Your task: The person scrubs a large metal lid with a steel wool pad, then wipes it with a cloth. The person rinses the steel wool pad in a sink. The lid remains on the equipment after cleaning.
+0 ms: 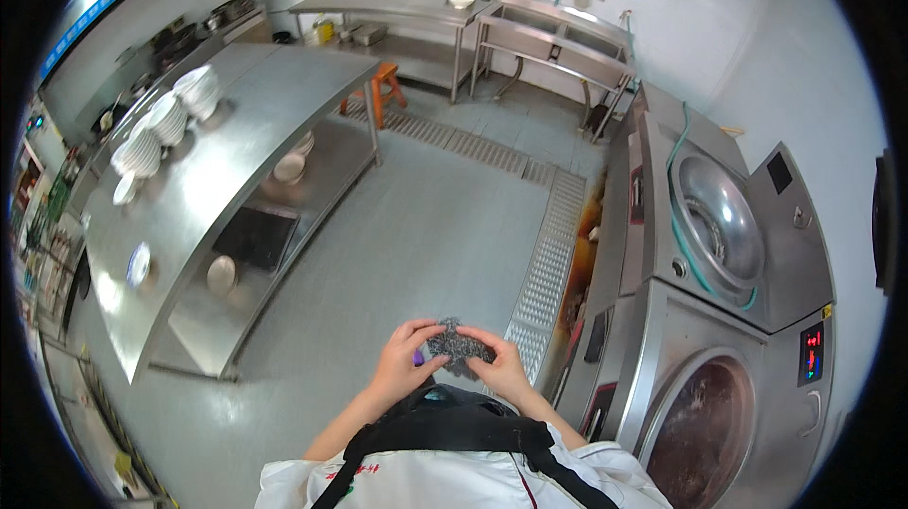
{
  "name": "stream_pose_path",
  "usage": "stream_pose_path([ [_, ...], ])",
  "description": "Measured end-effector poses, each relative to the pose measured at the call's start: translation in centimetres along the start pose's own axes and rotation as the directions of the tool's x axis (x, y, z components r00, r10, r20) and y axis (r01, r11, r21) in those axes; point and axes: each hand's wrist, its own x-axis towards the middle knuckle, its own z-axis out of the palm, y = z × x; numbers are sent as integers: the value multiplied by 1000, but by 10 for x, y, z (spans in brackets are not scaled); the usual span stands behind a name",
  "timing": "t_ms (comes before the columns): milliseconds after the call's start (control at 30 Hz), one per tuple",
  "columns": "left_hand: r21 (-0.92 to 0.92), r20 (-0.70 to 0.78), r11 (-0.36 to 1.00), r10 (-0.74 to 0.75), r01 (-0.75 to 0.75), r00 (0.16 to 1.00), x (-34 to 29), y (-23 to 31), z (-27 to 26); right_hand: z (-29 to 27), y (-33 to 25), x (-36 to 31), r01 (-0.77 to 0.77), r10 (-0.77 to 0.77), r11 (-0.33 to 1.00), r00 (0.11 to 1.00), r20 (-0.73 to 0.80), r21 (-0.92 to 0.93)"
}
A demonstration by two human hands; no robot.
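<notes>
In front of my body I hold a grey steel wool scourer between both hands. My left hand grips its left side, with fingers along the top edge and the thumb below. From the right, my right hand pinches it in the same way. The scourer looks loose and tangled, with some strands sticking out above and below the fingers. A small purple thing shows at my left hand; its kind is too small to make out.
To the left stands a steel table with stacked white bowls. On the right is a steel cooking range with a large wok. A double sink and an orange stool are farther back. A drain grate crosses the floor.
</notes>
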Motion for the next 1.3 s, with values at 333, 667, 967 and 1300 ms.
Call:
stream_pose_path([
  [333,-289,413,954,52,76,909,361,-93,70,-137,-39,236,27,116,932,923,-368,361],
  [667,-613,292,677,-284,406,913,669,-182,142,-346,-96,537,-66,118,953,979,-165,294],
  [967,-733,167,580,-352,354,921,937,-284,198,-447,-105,838,-81,134,913,985,-106,399],
  [1300,-320,569,931,38,178,822,1285,-312,273,-691,-105,1018,63,54,989,689,-722,134],
])
